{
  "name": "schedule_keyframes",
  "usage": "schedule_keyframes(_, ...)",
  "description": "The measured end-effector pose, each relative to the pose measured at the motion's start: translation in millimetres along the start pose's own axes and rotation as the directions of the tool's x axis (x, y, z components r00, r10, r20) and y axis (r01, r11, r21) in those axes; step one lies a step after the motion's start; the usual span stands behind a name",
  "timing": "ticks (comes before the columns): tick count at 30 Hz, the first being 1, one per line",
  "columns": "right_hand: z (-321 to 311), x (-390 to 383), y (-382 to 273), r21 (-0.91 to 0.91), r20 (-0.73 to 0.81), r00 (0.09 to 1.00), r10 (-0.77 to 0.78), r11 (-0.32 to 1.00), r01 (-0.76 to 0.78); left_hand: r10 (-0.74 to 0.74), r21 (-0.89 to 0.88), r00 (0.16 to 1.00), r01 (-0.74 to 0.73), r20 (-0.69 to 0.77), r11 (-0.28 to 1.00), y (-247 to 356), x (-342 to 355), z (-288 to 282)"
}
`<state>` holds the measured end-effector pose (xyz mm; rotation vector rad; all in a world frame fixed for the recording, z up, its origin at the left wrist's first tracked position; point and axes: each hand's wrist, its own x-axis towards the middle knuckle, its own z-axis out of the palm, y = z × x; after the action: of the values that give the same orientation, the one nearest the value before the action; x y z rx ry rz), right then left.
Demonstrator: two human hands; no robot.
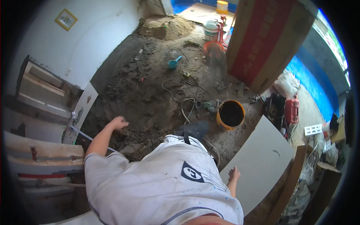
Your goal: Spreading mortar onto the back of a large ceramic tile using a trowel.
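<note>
At centre left of the frame, the left hand (119, 122) is curled into a loose fist over the rough grey mortar floor (150, 90), holding nothing visible. At lower right, the right hand (234, 174) rests with fingers together on the large white rectangular tile (258, 161), which lies flat beside the orange bucket of dark mortar (230, 114).
</note>
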<state>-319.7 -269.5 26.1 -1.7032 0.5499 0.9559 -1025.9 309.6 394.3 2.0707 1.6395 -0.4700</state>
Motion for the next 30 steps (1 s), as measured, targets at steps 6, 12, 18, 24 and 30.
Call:
schedule_keyframes(6, 165, 3, 10, -0.221, 0.237, 0.969, -0.065, 0.968, 0.119, 0.201, -0.128, 0.938, -0.245, -0.282, 0.961, 89, 191, -57)
schedule_keyframes(12, 403, 49, -38, -0.679, 0.319, 0.916, -0.245, 0.615, 0.401, 0.483, -0.273, 0.875, -0.47, -0.021, 0.839, 135, 323, -78)
schedule_keyframes(18, 829, 55, -144, -0.58, 0.58, 0.729, -0.364, 0.443, 0.683, 0.506, -0.25, 0.825, -0.45, 0.252, 0.857, -16, 559, -61)
schedule_keyframes(24, 1275, 201, -103, -0.661, 0.71, 0.681, -0.179, 0.164, 0.732, 0.107, -0.47, 0.981, -0.02, 0.16, 0.883, -262, 798, -98)
schedule_keyframes(30, 1701, 385, -21, -0.333, 0.942, 0.294, -0.164, -0.323, 0.886, -0.575, -0.555, 0.798, 0.564, 0.178, 0.611, -515, 793, -79)
